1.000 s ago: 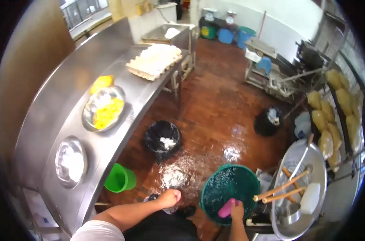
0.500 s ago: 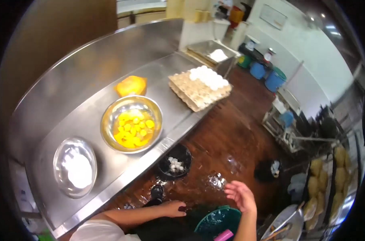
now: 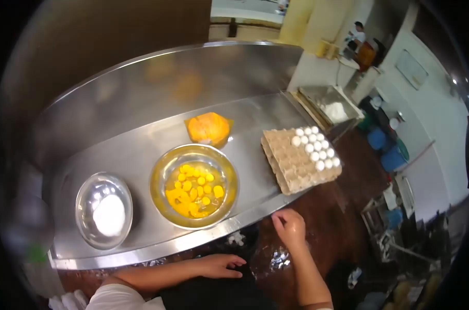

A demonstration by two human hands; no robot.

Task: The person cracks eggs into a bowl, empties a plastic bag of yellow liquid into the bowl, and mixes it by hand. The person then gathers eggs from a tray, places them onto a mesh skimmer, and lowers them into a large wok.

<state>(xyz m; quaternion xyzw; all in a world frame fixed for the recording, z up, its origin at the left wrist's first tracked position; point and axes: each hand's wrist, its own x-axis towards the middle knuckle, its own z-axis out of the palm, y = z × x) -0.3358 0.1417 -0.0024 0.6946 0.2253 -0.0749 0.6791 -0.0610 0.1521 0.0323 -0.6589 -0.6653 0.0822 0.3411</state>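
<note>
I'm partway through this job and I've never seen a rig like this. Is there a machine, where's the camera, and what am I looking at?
There's no robot here: these are a person's bare hands. Every picture comes from one camera worn on the person's head, looking forward and down.

On the metal counter, from left to right, are a smaller metal bowl with something white in it, a larger metal bowl of cracked eggs, a yellow-orange lump just behind that, and stacked cardboard egg trays, partly filled with white eggs.

The right hand, its fingers loosely curled, is near the counter's front edge, closest to the trays. The left hand is in front of the body. Neither visibly holds anything.
</note>
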